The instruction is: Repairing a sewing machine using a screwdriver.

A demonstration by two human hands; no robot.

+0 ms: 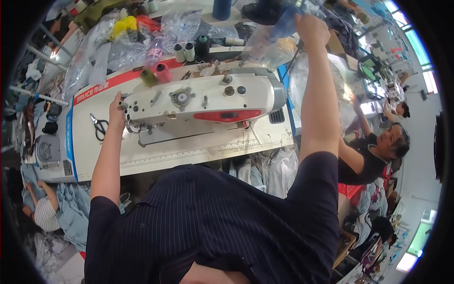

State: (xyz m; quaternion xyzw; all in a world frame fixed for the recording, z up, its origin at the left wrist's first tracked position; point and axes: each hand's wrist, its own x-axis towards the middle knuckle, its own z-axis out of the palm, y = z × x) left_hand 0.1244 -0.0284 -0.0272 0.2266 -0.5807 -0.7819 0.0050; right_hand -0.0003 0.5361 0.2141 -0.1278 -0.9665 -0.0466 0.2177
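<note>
My left hand is closed on the left end of a white sewing machine with a red side panel, set on a worktable with a printed ruler. Black-handled scissors lie left of the machine. Green and pink spools stand on its far side. My right hand is raised at the upper right, closed on a translucent blue plastic item, beside a clear bag. Its exact shape is unclear.
A co-worker in dark clothing works close on my right; another in stripes is at the lower left. Crumpled plastic bags and thread cones crowd the back. Light blue fabric is piled at left.
</note>
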